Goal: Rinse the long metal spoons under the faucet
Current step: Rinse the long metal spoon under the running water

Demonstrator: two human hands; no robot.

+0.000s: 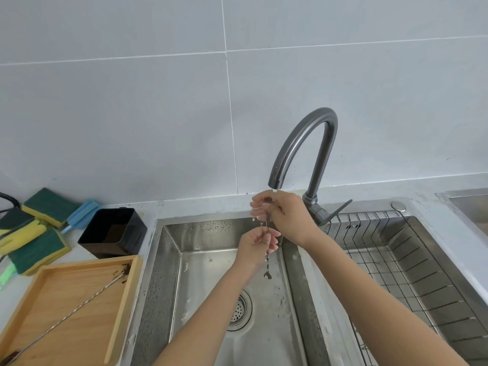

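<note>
We are partway through the rinse. One long metal spoon (267,241) hangs nearly upright under the spout of the faucet (301,143), over the left basin of the sink (169,260). Our right hand (282,215) curls around its top end, just below the spout, where a dark residue clings and a thin trickle of water falls. Our left hand (260,243) pinches the twisted shaft lower down, and the forked lower tip dangles free above the drain. So both grips are closed on this spoon.

A second long spoon (71,313) lies diagonally in the wooden tray (132,281) on the worktop at the left, well apart from the water. Dark grounds smear both its ends, so we judge it not yet rinsed. The first spoon looks unfinished too, with residue at its top.
</note>
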